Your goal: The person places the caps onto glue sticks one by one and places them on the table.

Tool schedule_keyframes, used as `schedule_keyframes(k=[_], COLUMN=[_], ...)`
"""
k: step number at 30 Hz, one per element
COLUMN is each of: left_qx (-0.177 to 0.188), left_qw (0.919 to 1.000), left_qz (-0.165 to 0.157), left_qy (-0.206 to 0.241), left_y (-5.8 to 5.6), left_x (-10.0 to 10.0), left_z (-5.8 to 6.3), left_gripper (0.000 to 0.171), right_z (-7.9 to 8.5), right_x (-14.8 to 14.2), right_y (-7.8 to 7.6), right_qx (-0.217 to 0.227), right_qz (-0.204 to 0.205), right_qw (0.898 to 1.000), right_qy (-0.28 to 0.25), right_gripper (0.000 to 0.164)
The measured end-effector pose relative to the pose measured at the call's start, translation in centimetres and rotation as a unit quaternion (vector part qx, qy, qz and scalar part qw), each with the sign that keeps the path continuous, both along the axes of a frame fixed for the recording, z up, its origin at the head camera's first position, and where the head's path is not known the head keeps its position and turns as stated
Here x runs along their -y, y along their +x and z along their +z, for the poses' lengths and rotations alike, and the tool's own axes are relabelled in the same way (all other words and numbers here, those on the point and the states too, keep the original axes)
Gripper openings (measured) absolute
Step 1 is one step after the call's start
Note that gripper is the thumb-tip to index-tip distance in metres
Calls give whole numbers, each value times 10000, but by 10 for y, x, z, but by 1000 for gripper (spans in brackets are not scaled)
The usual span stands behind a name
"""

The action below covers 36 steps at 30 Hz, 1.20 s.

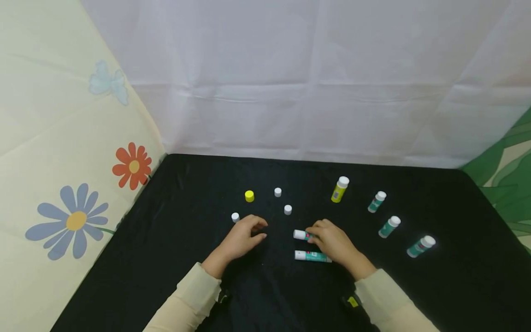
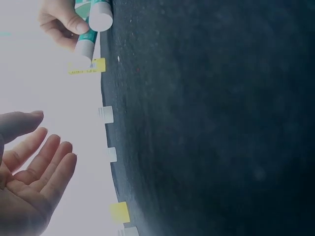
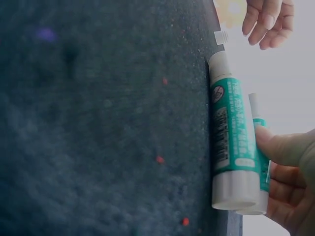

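Observation:
A green-and-white glue stick (image 1: 299, 234) lies sideways in my right hand (image 1: 337, 242), pinched between thumb and fingers. Just nearer to me, a second green glue stick (image 1: 313, 256) lies on the black cloth, its label large in the right wrist view. My left hand (image 1: 242, 237) hovers over the cloth with relaxed, parted fingers and holds nothing. Close beyond its knuckles is a small white cap (image 1: 235, 217). Farther off are a yellow cap (image 1: 249, 196) and two more white caps, one at the back (image 1: 278, 192) and one nearer (image 1: 288, 210).
A yellow glue stick (image 1: 339, 189) stands upright at the back right. Three green glue sticks stand in a slanting row at the right: the far one (image 1: 376, 202), the middle one (image 1: 389, 227) and the near one (image 1: 421, 246). A white curtain (image 1: 298, 115) hangs behind the table.

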<state>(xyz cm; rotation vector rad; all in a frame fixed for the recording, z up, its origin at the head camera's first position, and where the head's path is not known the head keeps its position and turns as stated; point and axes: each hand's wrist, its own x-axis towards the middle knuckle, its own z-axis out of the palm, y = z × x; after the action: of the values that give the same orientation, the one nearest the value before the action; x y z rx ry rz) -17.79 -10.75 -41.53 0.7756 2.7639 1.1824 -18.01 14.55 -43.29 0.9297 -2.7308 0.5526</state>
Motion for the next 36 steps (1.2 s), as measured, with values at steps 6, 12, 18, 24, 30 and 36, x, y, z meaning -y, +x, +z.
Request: schedule_keyframes(k=[6,12,18,24,30,36], left_qx=[-145,-148,-130,-118,-141,-130], left_qw=[9997,9996,9994,9989,9986,9977], left_qz=[38,108,183,240,245,306], left_qy=[-210,-210,-261,-396,-447,-586], left_y=[-2,-4,-6,-8,-9,-11], left_x=[4,6,8,11,14,17], left_z=[-1,-2,-3,-3,-4,-6], left_gripper=[21,22,22,22,22,22], right_z=[0,1,0,-1,-2,-3], right_x=[0,0,0,0,0,-1], right_y=[-1,-3,-5,-6,-8,-9], right_qx=[93,214,315,370,476,511], right_qz=[-43,-118,-163,-218,-238,-229], right_qw=[9999,9997,9992,9988,9982,9979], right_qy=[23,90,174,225,284,330], right_gripper=[20,19,19,20,19,19])
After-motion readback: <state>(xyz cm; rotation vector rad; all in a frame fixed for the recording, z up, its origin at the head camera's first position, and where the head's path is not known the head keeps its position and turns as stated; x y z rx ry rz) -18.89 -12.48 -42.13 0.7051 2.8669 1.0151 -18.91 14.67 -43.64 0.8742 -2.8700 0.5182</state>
